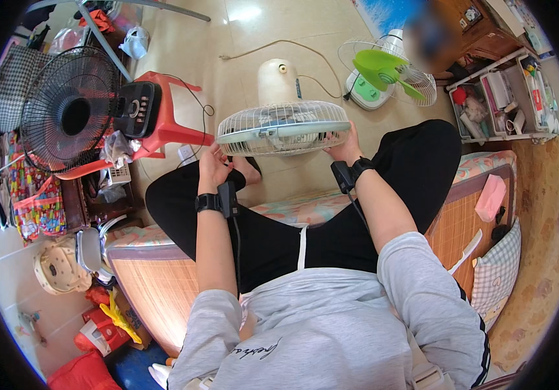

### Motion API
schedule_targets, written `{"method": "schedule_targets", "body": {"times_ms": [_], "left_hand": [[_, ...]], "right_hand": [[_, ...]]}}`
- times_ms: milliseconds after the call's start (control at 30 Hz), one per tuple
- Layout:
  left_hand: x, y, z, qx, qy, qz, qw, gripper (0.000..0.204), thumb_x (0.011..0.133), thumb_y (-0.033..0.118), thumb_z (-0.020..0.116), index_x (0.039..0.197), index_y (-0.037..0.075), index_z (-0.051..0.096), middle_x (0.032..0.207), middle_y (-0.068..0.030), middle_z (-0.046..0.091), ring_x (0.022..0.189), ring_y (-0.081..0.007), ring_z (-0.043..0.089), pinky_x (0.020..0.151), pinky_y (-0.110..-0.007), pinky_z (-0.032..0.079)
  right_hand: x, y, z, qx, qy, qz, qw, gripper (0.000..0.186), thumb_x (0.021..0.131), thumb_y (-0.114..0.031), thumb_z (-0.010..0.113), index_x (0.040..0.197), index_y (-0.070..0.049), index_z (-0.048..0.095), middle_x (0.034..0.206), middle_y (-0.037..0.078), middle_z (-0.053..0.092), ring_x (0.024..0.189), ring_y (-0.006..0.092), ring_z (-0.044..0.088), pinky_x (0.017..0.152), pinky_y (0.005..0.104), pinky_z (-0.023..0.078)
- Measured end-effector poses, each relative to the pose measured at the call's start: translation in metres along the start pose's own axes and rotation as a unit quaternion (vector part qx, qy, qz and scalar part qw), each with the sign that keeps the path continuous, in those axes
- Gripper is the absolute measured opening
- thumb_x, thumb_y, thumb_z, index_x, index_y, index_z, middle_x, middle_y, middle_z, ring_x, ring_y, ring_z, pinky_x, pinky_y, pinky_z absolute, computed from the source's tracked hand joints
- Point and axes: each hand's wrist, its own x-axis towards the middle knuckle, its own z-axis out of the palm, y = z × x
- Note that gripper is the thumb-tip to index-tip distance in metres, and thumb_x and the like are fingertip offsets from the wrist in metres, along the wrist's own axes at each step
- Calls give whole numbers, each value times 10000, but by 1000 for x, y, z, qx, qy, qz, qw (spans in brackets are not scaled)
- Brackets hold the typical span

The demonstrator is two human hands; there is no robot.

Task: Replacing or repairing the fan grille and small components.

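Note:
A white electric fan [277, 81] stands on the floor in front of my knees, with its round wire cage [282, 133] turned toward me. My left hand [215, 167] is at the cage's left edge, fingertips against the rim and thumb apart from it. At the opposite edge my right hand [346, 144] grips the wires, with some fingers behind the cage. A cream power cord [292, 43] runs from behind the fan and lies loose on the tiles. Both wrists carry black straps with small boxes.
On my left, a black fan [74, 117] rests by a red plastic stool [174, 117]. A smaller fan with green blades [380, 67] stands at the far right, near a storage rack [500, 107]. I sit on a bed with a bamboo mat [152, 286]; a pink packet [490, 198] lies on it.

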Motion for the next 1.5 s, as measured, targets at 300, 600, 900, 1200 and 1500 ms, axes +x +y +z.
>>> {"method": "schedule_targets", "body": {"times_ms": [300,600,900,1200,1500], "left_hand": [[-1,-2,1,-37,-52,54,997,301,850,206,448,1136,121,481,1046,-47,535,1029,-192,450,886,-434,304],[-22,4,19,-42,-165,104,980,515,802,194,524,1291,145,372,1199,-50,477,1103,-198,420,986,-457,205],[-19,1,21,26,-193,133,972,612,804,296,613,1319,172,305,1268,-13,409,1201,-173,321,1005,-465,156],[-12,-5,19,21,-181,163,969,583,845,350,584,1308,170,279,1262,-28,421,1177,-185,366,1009,-451,200],[-8,-2,16,23,-160,171,972,536,854,411,553,1270,176,312,1240,-32,436,1155,-190,384,996,-450,227]], "right_hand": [[-8,-5,13,-15,14,0,1000,565,762,-538,468,1219,-205,460,1233,55,407,1191,274,322,1009,538,153],[-10,-9,13,-8,-30,-7,1000,584,777,-546,396,1231,-184,459,1294,50,404,1221,299,317,1013,567,70],[-16,-17,20,3,-36,-12,999,580,775,-525,387,1241,-186,447,1324,77,381,1238,325,297,1014,560,90],[-35,-26,48,-192,-47,-137,971,600,821,-560,390,1280,-174,400,1317,49,416,1251,245,302,964,568,191],[-47,-54,45,-291,-236,-87,923,825,779,-328,676,1386,-180,137,1365,78,296,1222,287,324,941,591,220]]}}
